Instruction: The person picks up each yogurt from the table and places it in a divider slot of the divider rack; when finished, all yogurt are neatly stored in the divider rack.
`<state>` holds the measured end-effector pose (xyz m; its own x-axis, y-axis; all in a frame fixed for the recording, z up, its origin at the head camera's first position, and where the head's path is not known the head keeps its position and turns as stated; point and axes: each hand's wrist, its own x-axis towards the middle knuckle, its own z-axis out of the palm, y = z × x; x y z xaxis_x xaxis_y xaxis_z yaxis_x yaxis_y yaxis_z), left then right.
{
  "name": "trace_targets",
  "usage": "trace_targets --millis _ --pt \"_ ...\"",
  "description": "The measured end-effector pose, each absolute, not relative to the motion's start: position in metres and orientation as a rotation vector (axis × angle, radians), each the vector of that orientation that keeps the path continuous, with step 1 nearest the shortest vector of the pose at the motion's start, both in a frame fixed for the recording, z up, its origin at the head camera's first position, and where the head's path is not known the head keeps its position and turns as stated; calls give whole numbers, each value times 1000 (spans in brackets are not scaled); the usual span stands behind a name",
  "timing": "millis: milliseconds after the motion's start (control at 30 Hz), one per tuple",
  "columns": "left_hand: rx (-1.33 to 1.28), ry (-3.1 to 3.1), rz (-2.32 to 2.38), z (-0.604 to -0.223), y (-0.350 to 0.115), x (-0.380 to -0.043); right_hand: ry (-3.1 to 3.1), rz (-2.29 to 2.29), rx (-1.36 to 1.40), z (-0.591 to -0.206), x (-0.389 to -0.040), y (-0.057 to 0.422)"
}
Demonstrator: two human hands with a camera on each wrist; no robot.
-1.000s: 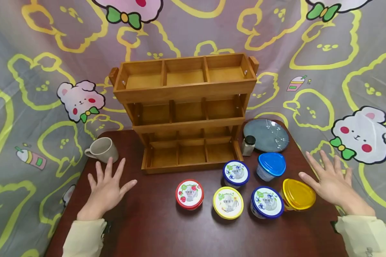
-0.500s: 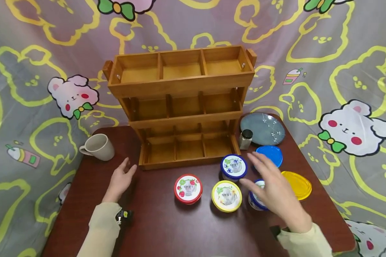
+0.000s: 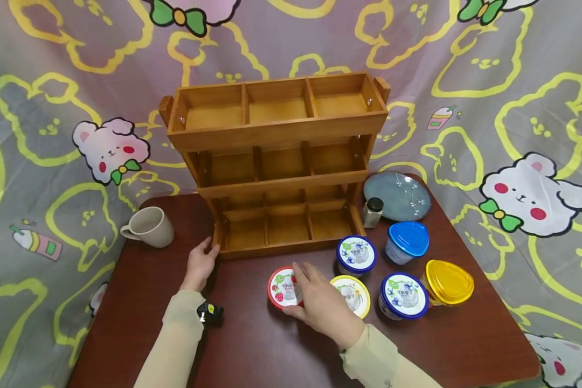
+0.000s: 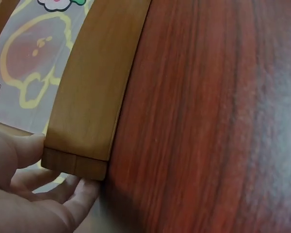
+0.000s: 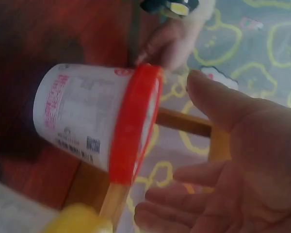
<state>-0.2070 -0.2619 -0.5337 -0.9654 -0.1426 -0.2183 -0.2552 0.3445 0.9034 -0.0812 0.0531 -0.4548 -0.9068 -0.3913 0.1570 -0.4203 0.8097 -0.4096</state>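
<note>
My left hand (image 3: 200, 267) grips the lower left corner of the three-tier wooden shelf (image 3: 276, 132). In the left wrist view, the thumb and fingers are around the end of its wooden board (image 4: 89, 87). My right hand (image 3: 327, 307) hovers over the red-lidded cup (image 3: 280, 291), thumb and fingers spread, covering part of its lid. The right wrist view shows a gap between this hand (image 5: 233, 160) and the white cup's red rim (image 5: 136, 126). A yellow-lidded cup (image 3: 355, 293) is partly hidden behind the right hand.
Two cups with dark-blue rims (image 3: 356, 254), a blue-lidded tub (image 3: 407, 242) and a yellow-lidded tub (image 3: 448, 283) stand to the right. Behind them are a black-capped jar (image 3: 372, 213) and a grey-blue plate (image 3: 397, 196). A beige mug (image 3: 150, 227) sits left of the shelf.
My left hand has moved right from near the mug and taken hold of the shelf's corner. My right hand has swept left from the yellow-lidded tub, past the blue-rimmed cup, to the red-lidded cup.
</note>
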Motion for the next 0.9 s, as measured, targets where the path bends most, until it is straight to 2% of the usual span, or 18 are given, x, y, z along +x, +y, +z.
trace_targets --millis 333,900 --pt "-407 2514 1692 -537 -256 -207 -3039 599 532 -469 -93 26" --pt "-414 2498 1693 -536 -256 -210 -3053 947 438 -483 -88 22"
